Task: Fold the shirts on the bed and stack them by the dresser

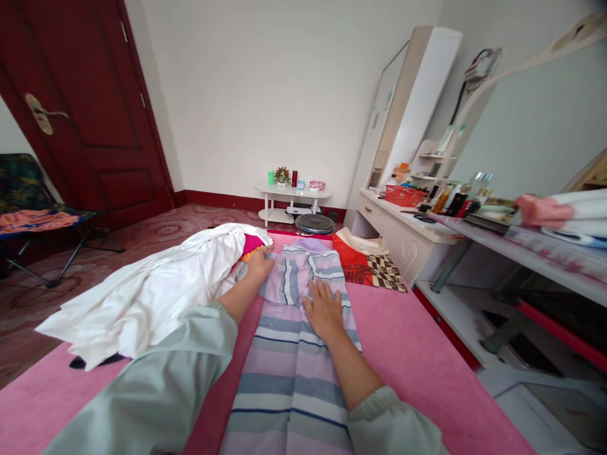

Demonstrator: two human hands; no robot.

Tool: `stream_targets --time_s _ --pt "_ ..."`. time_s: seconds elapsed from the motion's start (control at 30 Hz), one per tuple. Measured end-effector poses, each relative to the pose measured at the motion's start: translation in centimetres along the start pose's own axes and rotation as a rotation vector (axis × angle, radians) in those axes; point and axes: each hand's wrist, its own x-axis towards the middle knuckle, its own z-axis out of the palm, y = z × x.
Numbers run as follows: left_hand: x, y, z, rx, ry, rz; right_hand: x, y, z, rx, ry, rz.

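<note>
A striped shirt [289,373] in lilac, grey and white lies spread along a bed with a pink cover [408,341]. My right hand [323,308] lies flat on the shirt's upper part, fingers stretched out. My left hand [260,261] reaches further up and its fingers close on the shirt's edge near the shoulder. Both forearms come out of pale green sleeves.
A heap of white cloth [152,291] lies on the bed's left, a red and checked cloth [367,262] at the far right corner. A white dresser [403,234] with bottles and a red basket [404,195] stands right. A folding chair [33,221] and a dark red door [90,101] are left.
</note>
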Motion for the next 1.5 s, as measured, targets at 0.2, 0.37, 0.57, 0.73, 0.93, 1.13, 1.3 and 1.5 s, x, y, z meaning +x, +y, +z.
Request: stream_targets --time_s 0.2,0.37,0.57,0.73,0.93,1.13,1.3,1.5 --pt "-1.3 3.9 4.3 -0.057 -0.31 0.191 0.2 0.8 0.2 0.149 0.077 0.037" --pt "-4.0 3.8 5.2 -0.08 -0.309 0.195 0.5 1.5 0.3 0.281 0.171 0.08" --pt "-6.3 1.0 0.7 0.104 -0.067 0.125 0.5 1.6 0.3 0.316 0.24 0.053" --pt "-8.2 0.5 -0.2 0.387 -0.057 0.053 0.5 1.7 0.0 0.361 0.245 0.037" --pt "-9.4 0.3 1.0 0.543 -0.126 0.138 0.7 2.2 0.5 0.415 0.264 -0.012" --pt "-9.5 0.0 1.3 0.516 -0.162 0.206 2.0 2.2 0.3 0.437 0.348 -0.052" --pt "-9.3 -0.3 1.8 0.522 -0.193 0.297 4.3 0.8 -1.2 0.161 0.241 -0.241" --pt "-9.3 -0.4 1.6 0.477 -0.172 0.37 7.0 -0.4 -2.0 0.004 0.144 -0.368"
